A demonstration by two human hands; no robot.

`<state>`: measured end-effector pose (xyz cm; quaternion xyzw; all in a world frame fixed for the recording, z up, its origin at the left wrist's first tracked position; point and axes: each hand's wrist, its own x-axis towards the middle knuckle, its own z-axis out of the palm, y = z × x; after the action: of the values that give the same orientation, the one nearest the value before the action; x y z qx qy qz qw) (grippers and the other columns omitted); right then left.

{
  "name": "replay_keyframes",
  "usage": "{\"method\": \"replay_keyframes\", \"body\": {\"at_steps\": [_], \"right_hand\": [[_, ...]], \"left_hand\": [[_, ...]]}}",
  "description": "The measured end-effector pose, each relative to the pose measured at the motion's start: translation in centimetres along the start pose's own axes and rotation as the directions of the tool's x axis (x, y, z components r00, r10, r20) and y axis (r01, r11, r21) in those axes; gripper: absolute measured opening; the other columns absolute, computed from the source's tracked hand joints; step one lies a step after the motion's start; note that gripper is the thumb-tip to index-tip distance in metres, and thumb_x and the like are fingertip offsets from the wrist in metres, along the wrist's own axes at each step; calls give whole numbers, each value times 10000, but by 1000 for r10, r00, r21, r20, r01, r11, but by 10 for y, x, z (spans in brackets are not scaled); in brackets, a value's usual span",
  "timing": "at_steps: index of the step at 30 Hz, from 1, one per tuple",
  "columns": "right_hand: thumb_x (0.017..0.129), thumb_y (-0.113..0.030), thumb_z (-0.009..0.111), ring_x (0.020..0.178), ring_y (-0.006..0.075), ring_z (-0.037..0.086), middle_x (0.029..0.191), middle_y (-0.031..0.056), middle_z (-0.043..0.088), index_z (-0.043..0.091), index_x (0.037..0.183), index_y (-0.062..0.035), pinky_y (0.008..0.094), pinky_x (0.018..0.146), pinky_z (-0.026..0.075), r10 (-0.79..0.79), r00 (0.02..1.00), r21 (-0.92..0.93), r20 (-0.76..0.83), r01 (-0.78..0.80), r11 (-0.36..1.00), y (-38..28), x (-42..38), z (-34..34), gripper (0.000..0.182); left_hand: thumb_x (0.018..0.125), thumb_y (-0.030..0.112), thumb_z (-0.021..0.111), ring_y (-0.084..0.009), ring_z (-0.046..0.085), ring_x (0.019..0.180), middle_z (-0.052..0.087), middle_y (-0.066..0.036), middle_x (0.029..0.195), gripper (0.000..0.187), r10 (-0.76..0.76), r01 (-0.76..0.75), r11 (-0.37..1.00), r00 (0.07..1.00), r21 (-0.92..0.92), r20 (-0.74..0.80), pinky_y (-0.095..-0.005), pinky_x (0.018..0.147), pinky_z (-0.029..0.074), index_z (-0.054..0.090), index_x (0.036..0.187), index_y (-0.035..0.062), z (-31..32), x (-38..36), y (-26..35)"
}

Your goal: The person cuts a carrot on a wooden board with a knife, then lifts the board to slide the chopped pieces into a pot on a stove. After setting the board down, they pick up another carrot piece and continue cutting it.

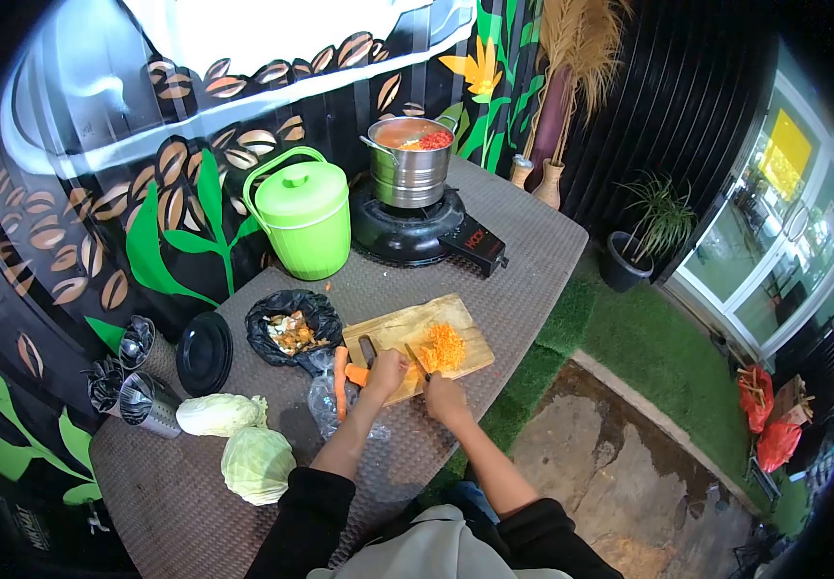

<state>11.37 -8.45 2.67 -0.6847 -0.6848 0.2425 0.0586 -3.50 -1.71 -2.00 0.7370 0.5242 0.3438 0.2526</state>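
My right hand [446, 398] is wrapped round the handle of a knife, its blade [414, 359] angled over the wooden cutting board [460, 314]. Just left of the blade, my left hand [388, 374] has its fingers curled down on a carrot, mostly covered by the fingers. Finely chopped carrot [443, 347] lies heaped on the board, right of the knife. Left of my left hand are an orange carrot piece [356, 374] and a long carrot [341, 391]. A dark brown handle [368, 349] rests on the board's left part.
A black bag of scraps [293, 330], a clear plastic bag [323, 405], a cabbage [258, 465] and a napa cabbage [216, 415] lie leftward. Behind stand a green lidded bucket [303, 222] and a steel pot [409, 174] on a portable stove [407, 236]. Black plates [205, 352] and utensil cups [147, 400] stand far left.
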Motion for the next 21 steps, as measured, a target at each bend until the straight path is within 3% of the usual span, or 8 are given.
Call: {"method": "replay_keyframes", "body": {"at_steps": [2,6,10,12,16,18,21], "right_hand": [[928,-295,449,843,423,622,900,295,615,491,970,47,480,715,505,68,985,73,-161,-56,996,-7,-11,18,346],[934,-287,440,832,423,625,898,309,608,476,960,37,477,699,511,94,986,74,-139,-84,994,-12,-11,30,328],[933,-290,439,807,423,632,839,286,623,481,962,36,486,699,511,25,986,60,-164,-15,998,-4,5,11,330],[934,-290,438,793,424,635,817,274,629,482,963,32,488,695,512,-8,988,23,-155,12,1000,-6,5,8,326],[924,-295,453,796,430,632,810,265,632,485,983,23,496,700,511,82,980,74,-181,-70,995,-13,-10,31,325],[923,-296,456,804,436,627,821,276,627,472,996,19,511,703,505,129,977,121,-171,-109,987,-13,-7,37,324],[928,-296,452,796,437,626,811,275,626,452,995,16,516,699,503,67,981,112,-182,-47,993,-8,4,28,319]], "left_hand": [[704,-17,611,-266,668,663,660,-187,727,100,-37,37,999,999,3,-7,-338,614,521,689,766,-13,-3,-2,7],[692,4,629,-282,661,672,642,-182,679,52,-135,136,990,989,20,-63,-345,609,514,676,715,8,-7,-5,19],[678,10,645,-268,660,650,651,-150,669,32,-119,124,988,991,94,-53,-340,602,512,672,691,19,-6,-2,16],[672,22,662,-249,661,650,658,-124,668,23,-148,149,989,988,23,-50,-339,600,509,675,686,35,-5,-2,11],[676,36,671,-240,663,654,662,-116,675,16,-139,138,989,990,-56,-20,-338,598,507,678,690,38,-6,0,6],[661,-8,688,-195,670,633,660,-150,673,52,-139,139,989,990,-52,5,-285,590,516,679,712,-15,-5,0,6],[693,46,671,-228,666,661,671,-113,698,27,-175,176,982,984,-70,24,-331,619,508,684,712,33,-4,0,3]]}}
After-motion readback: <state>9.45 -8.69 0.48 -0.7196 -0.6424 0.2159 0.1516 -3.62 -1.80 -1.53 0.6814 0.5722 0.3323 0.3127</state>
